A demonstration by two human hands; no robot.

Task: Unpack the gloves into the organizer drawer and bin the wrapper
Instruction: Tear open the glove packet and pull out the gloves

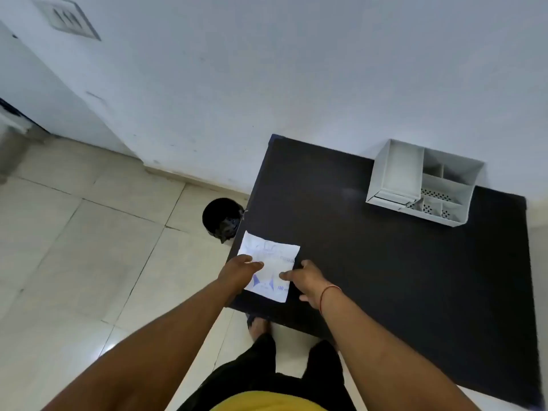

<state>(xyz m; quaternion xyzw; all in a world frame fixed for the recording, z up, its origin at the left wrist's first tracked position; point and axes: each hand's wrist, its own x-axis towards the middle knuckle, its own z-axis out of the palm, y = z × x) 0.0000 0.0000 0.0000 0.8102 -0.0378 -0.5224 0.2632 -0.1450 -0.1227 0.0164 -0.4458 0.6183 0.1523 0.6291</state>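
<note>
A flat white glove packet (268, 259) with blue print lies at the near left corner of the black table (370, 262). My left hand (238, 272) pinches the packet's left edge, thumb on top. The right side of the packet is held by my right hand (307, 280), which wears a red thread on the wrist. A white organizer (421, 180) with several open compartments stands at the back right of the table, against the wall. No loose gloves are visible. A small black bin (221, 216) stands on the floor just left of the table.
A white wall runs behind the table. Pale floor tiles (89, 247) spread to the left. My feet and dark trousers (267, 360) are at the table's near edge. A grey metal object (12, 137) stands at the far left.
</note>
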